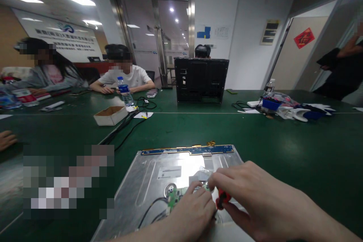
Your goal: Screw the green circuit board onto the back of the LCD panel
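Note:
A flat silver metal panel (147, 170) lies in front of me, like the back of a display, with a blue circuit strip (181, 151) along its far edge. My right hand (249, 193) is closed round the red and black handle of a screwdriver (222, 197), whose tip is hidden. Close beside it, my left hand (195, 206) rests over a small green circuit board (173, 197), fingers bent and pressed together; what they pinch is hidden. Dark cables (150, 211) run from the board toward me.
Beyond the panel, a black display housing (202, 81) stands upright on the green table (283, 170). A white box (110, 116), a water bottle (124, 91) and black cables are at left. A blue bin (270, 104) and gloves (297, 113) lie at right. Several people are around.

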### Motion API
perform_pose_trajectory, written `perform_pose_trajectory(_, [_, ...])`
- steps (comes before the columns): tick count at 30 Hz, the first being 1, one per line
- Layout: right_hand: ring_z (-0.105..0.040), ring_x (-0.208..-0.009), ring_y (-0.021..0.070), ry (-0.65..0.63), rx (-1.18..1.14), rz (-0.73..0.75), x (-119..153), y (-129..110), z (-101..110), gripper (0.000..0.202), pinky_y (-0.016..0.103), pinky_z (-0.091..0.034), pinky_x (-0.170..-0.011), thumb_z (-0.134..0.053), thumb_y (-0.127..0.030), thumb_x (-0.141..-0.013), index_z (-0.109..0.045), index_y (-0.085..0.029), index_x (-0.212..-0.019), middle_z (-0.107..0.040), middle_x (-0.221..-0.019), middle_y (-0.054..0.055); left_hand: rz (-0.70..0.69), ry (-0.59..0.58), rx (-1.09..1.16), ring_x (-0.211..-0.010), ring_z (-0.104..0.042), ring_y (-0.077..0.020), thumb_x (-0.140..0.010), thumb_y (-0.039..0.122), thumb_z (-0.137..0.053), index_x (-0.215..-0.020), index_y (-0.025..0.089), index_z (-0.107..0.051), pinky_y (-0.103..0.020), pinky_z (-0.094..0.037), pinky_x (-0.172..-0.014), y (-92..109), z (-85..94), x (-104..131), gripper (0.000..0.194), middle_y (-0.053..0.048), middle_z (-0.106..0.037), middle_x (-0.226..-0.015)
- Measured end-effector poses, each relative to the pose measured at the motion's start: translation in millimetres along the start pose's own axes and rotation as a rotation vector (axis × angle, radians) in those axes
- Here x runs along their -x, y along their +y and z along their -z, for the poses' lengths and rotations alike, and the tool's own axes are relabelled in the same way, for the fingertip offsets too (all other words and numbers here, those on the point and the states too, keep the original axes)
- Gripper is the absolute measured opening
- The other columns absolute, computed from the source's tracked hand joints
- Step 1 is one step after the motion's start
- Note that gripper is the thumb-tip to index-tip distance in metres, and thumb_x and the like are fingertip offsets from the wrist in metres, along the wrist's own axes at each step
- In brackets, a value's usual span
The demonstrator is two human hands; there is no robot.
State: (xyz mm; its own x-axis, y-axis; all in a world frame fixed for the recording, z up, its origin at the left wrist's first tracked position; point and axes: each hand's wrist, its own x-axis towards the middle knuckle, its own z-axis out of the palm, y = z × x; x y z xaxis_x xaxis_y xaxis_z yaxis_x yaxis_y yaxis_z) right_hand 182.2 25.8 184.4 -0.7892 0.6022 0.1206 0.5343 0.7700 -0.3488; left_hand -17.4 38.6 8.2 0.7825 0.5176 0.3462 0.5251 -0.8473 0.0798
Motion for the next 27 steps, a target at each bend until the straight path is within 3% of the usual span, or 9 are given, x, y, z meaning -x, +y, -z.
perform_pose_trajectory(7, [-0.052,-0.059,0.0159,0.047,0.245,-0.078,-6,9,-17,0.012,0.030,-0.020,-0.053,-0.064,-0.033,-0.091,-0.057,-0.023,-0.093,-0.067,-0.077,-0.001,-0.005,0.023,-0.043,-0.094,-0.065,-0.0239,-0.097,0.027,-0.061,-0.099,0.018,-0.064,-0.044,-0.038,-0.102,-2,-7.1,1,0.010,-0.004,-0.072,-0.095])
perform_pose_trajectory(10, [-0.051,-0.060,0.0149,0.066,0.231,-0.032,-6,9,-17,0.005,0.029,-0.021,-0.053,-0.059,-0.025,-0.091,-0.055,-0.022,-0.092,-0.067,-0.078,-0.001,-0.008,-0.003,-0.051,-0.096,-0.065,-0.0242,-0.097,0.027,-0.060,-0.097,0.018,-0.064,-0.042,-0.039,-0.102,-2,-5.9,1,0.010,-0.005,-0.073,-0.098])
perform_pose_trajectory(14, [-0.051,-0.065,0.0136,0.073,0.141,-0.012,-4,6,-12,0.009,0.028,-0.025,-0.056,-0.058,-0.016,-0.085,-0.053,-0.021,-0.090,-0.066,-0.082,-0.001,0.007,-0.015,-0.052,-0.100,-0.065,-0.0252,-0.096,0.028,-0.062,-0.103,0.016,-0.064,-0.043,-0.038,-0.103,0,-1.2,0,0.014,-0.007,-0.073,-0.104])
perform_pose_trajectory(27, [-0.052,-0.068,0.0143,0.051,0.105,-0.007,-1,4,-10,0.011,0.028,-0.026,-0.057,-0.056,-0.015,-0.084,-0.052,-0.022,-0.091,-0.065,-0.085,-0.001,0.040,-0.001,-0.030,-0.101,-0.065,-0.0241,-0.098,0.022,-0.057,-0.105,0.017,-0.063,-0.044,-0.037,-0.105,6,1.9,-1,0.011,-0.006,-0.074,-0.105])
